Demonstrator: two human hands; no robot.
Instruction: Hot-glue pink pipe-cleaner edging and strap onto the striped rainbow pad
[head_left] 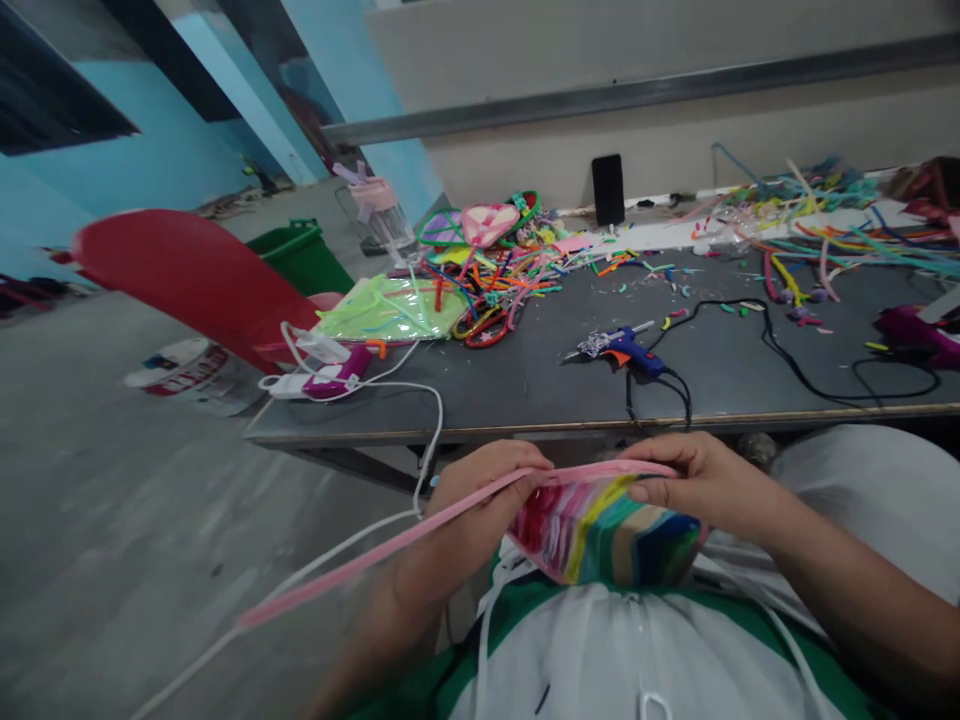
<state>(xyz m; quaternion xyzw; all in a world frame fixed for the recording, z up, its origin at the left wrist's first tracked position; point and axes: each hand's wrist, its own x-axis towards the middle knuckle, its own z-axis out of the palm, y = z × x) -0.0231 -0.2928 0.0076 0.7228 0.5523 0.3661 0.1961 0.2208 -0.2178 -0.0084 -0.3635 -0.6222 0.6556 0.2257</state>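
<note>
Close to my body I hold a flat piece of many-coloured stripes (600, 535), edged in pink. A pink pipe cleaner (360, 562) runs along its top edge, and its long free end sticks out to the lower left. My left hand (491, 490) pinches the pipe cleaner against the left corner of the striped piece. My right hand (694, 485) grips the top edge at the right, thumb in front and fingers behind. Beyond them on the table lies a blue glue gun (634, 352) with an orange trigger, its nozzle pointing left.
The grey table (510, 390) carries a heap of coloured pipe cleaners (495, 290), a black phone (607, 190) leaning upright, and a clear bottle (386, 225). A purple power strip (337, 375) sits at the left edge, with white cables hanging down. Left stands a red chair (195, 270).
</note>
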